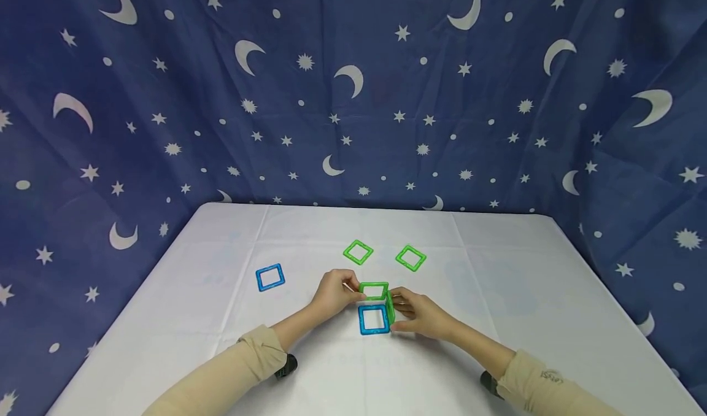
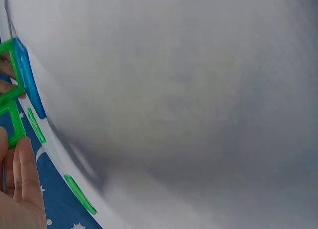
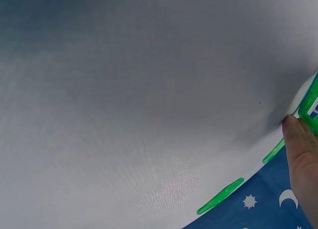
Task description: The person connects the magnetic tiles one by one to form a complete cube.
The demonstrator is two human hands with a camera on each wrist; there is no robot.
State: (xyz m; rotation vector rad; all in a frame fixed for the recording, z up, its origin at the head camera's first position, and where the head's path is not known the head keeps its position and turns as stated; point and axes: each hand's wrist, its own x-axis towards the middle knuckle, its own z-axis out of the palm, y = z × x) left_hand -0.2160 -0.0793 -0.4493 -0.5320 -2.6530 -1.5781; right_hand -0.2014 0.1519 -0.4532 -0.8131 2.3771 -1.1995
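My left hand (image 1: 334, 293) pinches the left edge of a green square magnetic tile (image 1: 374, 284), an open frame standing behind a blue one. That blue square tile (image 1: 374, 331) lies flat on the table in front of me. Along its right side a second green tile (image 1: 390, 308) stands upright. My right hand (image 1: 424, 315) holds this upright tile, thumb at the near edge and fingers at the far one. In the left wrist view the two green tiles meet near a corner, the pinched one (image 2: 19, 127) beside the upright one (image 2: 18, 72).
Two more green square tiles, one at back center (image 1: 358, 261) and one to its right (image 1: 411, 269), lie flat on the white-covered table (image 1: 166, 342). Another blue square tile (image 1: 270, 288) lies off to the left. A blue star-and-moon curtain (image 1: 386, 158) hangs behind the table.
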